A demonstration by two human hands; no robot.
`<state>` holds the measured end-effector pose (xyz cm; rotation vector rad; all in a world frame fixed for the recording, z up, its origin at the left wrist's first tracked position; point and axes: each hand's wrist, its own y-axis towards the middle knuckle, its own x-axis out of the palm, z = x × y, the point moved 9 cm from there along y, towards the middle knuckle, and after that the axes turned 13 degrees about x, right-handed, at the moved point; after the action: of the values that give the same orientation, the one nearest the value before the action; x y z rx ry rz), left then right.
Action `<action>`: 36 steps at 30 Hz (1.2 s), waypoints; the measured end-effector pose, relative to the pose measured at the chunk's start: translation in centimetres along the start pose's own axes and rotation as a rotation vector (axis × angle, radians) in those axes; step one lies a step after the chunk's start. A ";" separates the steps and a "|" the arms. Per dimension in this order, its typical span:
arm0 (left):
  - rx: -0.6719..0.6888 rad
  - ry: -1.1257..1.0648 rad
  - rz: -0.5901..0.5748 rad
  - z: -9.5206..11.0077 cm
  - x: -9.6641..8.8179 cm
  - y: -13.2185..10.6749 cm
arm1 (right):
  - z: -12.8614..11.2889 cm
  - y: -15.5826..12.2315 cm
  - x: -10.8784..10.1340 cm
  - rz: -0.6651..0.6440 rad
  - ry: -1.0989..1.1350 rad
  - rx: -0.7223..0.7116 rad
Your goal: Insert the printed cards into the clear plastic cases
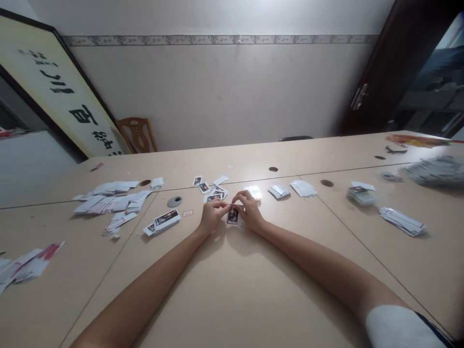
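A small photo card (232,215) with a dark printed picture and a pale border is held between both hands at the middle of the table. My left hand (212,216) pinches its upper left corner between thumb and fingers. At its upper right edge, the fingers of my right hand (251,212) are closed on the same card. Just beyond the hands lies a loose group of similar photo cards (214,195). A shiny clear-and-white pack (253,192) sits behind my right hand, partly covered by it. Two overlapping picture cards (166,220) rest left of my left hand.
Heaps of white paper slips (112,200) spread over the left side of the table (224,299). To the right are a card stack (279,191), white cards (303,188), a clear box (361,195), a strip bundle (402,221) and a plastic bag pile (435,170). Round holes pierce the tabletop.
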<state>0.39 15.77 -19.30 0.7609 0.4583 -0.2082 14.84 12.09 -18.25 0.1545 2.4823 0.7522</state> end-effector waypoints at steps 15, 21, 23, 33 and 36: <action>0.011 -0.025 0.015 0.3 0.2 0.0 | -0.3 0.0 0.6 -0.071 -0.181 -0.053; 0.003 -0.012 -0.030 -0.8 0.7 -0.2 | -0.2 -0.1 0.8 -0.070 -0.199 -0.049; 0.000 -0.013 -0.038 -1.0 0.8 -0.3 | -0.1 -0.1 0.8 -0.069 -0.197 -0.050; -0.039 -0.049 -0.052 -1.7 1.1 -0.4 | -0.2 -0.2 0.9 -0.065 -0.178 -0.060; -0.045 -0.048 -0.062 -1.8 1.1 -0.4 | -0.3 -0.2 0.8 -0.068 -0.172 -0.065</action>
<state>0.63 16.72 -21.26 0.6972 0.4395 -0.2724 13.98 11.95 -18.54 0.1060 2.2866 0.7577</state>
